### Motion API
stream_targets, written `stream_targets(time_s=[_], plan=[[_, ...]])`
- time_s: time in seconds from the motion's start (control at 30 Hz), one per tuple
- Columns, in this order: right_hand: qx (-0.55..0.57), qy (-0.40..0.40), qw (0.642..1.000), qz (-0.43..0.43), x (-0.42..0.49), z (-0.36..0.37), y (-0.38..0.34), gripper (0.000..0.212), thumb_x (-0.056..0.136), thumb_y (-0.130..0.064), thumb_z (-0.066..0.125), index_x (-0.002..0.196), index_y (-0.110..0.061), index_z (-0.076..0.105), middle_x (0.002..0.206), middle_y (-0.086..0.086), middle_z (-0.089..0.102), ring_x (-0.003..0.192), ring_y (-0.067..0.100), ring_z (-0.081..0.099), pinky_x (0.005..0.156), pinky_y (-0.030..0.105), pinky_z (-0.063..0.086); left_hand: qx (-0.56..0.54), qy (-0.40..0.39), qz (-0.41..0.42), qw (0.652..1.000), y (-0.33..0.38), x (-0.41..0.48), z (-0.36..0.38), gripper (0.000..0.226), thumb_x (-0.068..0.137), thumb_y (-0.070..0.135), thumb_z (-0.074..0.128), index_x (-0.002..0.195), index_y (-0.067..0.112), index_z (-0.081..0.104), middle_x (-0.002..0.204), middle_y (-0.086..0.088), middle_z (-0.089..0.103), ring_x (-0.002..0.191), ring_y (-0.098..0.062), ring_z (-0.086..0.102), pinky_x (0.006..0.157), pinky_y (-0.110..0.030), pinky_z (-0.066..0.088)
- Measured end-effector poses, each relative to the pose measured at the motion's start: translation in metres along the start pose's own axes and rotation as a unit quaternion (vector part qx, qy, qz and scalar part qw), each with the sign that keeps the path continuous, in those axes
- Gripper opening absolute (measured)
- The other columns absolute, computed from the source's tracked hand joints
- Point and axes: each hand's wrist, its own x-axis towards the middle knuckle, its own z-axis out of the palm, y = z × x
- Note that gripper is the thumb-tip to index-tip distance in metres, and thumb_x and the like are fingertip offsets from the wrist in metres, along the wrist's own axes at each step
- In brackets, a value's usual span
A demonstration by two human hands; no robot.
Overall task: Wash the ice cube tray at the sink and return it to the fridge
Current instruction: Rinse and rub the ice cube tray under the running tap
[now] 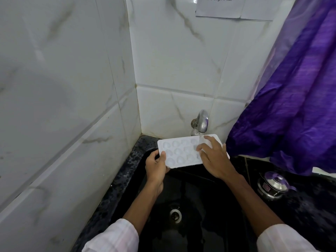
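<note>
A white ice cube tray with several round cavities is held level over the black sink, just under the metal tap. Water runs from the tap onto the tray's right part. My left hand grips the tray's near left corner, thumb on top. My right hand lies across the tray's right end, fingers spread over the cavities beneath the stream.
The sink drain lies below. White marble tiles close in the left side and the back. A purple curtain hangs on the right. A small steel pot with a lid stands on the dark counter right of the sink.
</note>
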Motion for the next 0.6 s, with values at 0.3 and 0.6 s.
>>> stream_targets(time_s=[0.3,0.6], plan=[[-0.01,-0.03,0.999,0.021,0.0016,-0.0015,-0.0009,0.032,0.103,-0.028,0.038,0.116,-0.027,0.067,0.156,0.006,0.03,0.143,0.024,0.025,0.116,0.062,0.011,0.004,0.002,0.001,1.0,0.0016,-0.0019,0.0,0.026,0.101,0.017,0.053,0.124,0.009,0.061,0.1,-0.002,0.074,0.091,-0.016,0.072,0.073,-0.034,0.062],[-0.002,-0.029,0.999,0.019,-0.0029,-0.0004,-0.0006,0.038,0.099,-0.037,0.034,0.116,-0.032,0.067,0.155,0.007,0.032,0.142,0.028,0.029,0.113,0.066,0.014,0.006,0.007,0.001,1.0,0.0009,-0.0038,0.0017,0.026,0.102,0.016,0.053,0.125,0.009,0.061,0.095,0.002,0.072,0.087,-0.012,0.071,0.072,-0.032,0.062]])
